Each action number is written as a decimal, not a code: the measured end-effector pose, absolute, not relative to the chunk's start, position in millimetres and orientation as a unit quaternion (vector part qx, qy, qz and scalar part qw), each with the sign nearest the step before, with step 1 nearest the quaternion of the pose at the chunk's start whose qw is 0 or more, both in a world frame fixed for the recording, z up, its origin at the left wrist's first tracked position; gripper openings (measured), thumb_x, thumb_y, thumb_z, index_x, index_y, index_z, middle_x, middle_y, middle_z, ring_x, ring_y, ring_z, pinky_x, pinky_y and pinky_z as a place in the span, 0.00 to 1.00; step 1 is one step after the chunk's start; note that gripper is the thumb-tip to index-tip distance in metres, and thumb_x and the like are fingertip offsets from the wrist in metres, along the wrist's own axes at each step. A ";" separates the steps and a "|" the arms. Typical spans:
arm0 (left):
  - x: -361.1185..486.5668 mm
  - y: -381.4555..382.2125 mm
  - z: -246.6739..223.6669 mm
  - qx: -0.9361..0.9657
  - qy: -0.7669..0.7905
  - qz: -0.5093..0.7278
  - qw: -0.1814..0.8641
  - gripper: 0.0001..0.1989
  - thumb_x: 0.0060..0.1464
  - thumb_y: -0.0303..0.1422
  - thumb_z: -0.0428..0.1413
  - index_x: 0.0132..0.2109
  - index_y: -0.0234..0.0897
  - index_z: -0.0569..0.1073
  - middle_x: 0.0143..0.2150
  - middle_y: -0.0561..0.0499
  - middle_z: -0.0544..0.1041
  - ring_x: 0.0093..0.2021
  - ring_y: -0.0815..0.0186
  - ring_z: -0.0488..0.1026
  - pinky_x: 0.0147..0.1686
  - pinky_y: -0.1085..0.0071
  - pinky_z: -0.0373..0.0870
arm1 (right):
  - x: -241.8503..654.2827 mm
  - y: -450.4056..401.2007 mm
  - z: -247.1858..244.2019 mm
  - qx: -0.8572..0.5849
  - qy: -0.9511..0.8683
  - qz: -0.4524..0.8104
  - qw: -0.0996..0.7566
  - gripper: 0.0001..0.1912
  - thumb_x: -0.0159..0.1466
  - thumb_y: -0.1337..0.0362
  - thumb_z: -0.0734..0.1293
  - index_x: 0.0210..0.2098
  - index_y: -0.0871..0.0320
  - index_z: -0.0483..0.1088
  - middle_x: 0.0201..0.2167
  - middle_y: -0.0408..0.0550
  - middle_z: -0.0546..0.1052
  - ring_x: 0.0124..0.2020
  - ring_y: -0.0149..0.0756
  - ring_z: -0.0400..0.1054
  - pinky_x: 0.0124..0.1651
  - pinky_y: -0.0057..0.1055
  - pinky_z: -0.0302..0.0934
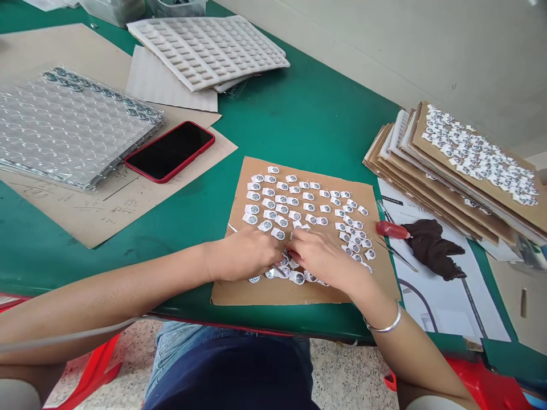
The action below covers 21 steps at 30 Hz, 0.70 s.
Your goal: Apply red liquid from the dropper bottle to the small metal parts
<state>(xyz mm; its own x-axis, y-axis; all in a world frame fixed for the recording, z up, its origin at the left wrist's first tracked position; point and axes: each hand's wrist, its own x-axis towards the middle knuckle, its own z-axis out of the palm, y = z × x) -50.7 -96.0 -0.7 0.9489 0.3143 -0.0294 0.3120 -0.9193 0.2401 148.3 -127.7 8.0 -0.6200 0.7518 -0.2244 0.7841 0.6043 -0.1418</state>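
Note:
A brown cardboard sheet point(248, 293) lies before me, covered with small white tabs, each with a dark round emblem point(277, 233). Over its lower left part, my left hand point(252, 250) is closed around a thin metal tool point(232, 228). One end of this tool sticks out behind the hand, the other near the fingertips; its exact kind is hidden. Close beside it, my right hand point(318, 253) has its fingers pinched together among the tabs. What those fingers hold, if anything, is hidden. The fingertips of both hands nearly meet.
A red-cased phone point(171, 151), a clear plastic tray point(64, 131) and white foam trays point(209, 48) lie at left and back. At right are stacked cardboard sheets point(421, 136), a dark cloth point(433, 247), a red-handled tool point(392, 230) and tweezers point(397, 255) on paper.

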 end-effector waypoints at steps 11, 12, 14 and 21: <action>-65.6 -75.0 14.9 0.936 0.203 0.076 0.276 0.13 0.53 0.24 0.49 0.37 0.42 0.76 0.29 0.54 0.77 0.31 0.69 0.72 0.27 0.74 0.59 | 142.6 -125.0 22.8 0.349 0.926 -0.081 0.116 0.12 0.60 0.80 0.55 0.32 0.61 0.65 0.32 0.49 0.69 0.27 0.30 0.61 0.31 0.31 0.50; -65.9 -74.1 13.2 0.937 0.211 0.078 0.266 0.13 0.53 0.24 0.49 0.36 0.42 0.76 0.29 0.54 0.77 0.31 0.69 0.72 0.26 0.74 0.59 | 146.2 -124.4 22.8 0.353 0.925 -0.086 0.111 0.11 0.62 0.78 0.55 0.31 0.60 0.65 0.31 0.48 0.69 0.28 0.30 0.61 0.31 0.31 0.51; -65.0 -73.9 7.5 0.944 0.226 0.069 0.232 0.11 0.53 0.25 0.50 0.35 0.41 0.76 0.29 0.53 0.77 0.29 0.68 0.72 0.25 0.73 0.58 | 155.7 -122.9 23.8 0.374 0.916 -0.100 0.102 0.11 0.65 0.72 0.55 0.31 0.60 0.66 0.31 0.47 0.68 0.27 0.30 0.61 0.30 0.30 0.51; -60.8 -78.4 -14.4 0.969 0.221 0.046 0.099 0.09 0.55 0.27 0.50 0.37 0.39 0.75 0.27 0.51 0.75 0.24 0.67 0.70 0.20 0.72 0.51 | 179.7 -112.0 29.5 0.442 0.888 -0.101 0.076 0.13 0.66 0.68 0.53 0.34 0.60 0.68 0.32 0.47 0.67 0.29 0.29 0.60 0.30 0.31 0.50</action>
<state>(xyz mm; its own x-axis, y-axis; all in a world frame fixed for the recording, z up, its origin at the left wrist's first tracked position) -60.8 -78.4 -14.4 0.8984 0.4367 0.0459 0.4184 -0.8830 0.2126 179.7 -112.0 29.5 -0.5969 0.7703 -0.2244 0.8010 0.5883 -0.1111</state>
